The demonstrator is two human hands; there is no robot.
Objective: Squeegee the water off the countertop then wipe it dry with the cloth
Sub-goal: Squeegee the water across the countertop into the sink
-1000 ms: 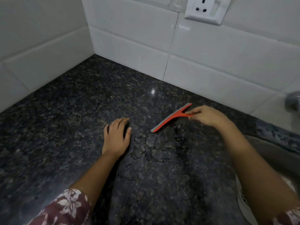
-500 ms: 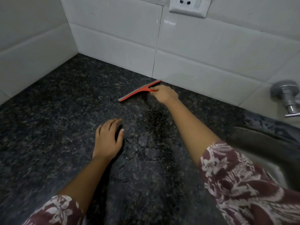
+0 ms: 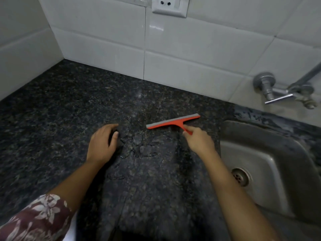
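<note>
A red squeegee [image 3: 172,122] with a grey rubber blade lies flat on the dark speckled granite countertop [image 3: 60,110]. My right hand [image 3: 198,140] grips its short handle from the near side. My left hand [image 3: 102,145] rests palm down on the counter to the left, fingers together, holding nothing. Patches and beads of water [image 3: 139,145] sit between the two hands, just below the blade. No cloth is in view.
A steel sink [image 3: 271,164] with a round drain [image 3: 240,177] is sunk into the counter at the right. A metal tap [image 3: 278,91] juts from the white tiled wall [image 3: 191,58] above it. A wall socket [image 3: 169,6] sits at the top.
My right hand has pulled the squeegee from near the back wall toward me and to the right, closer to the sink. My left hand has stayed flat on the counter.
</note>
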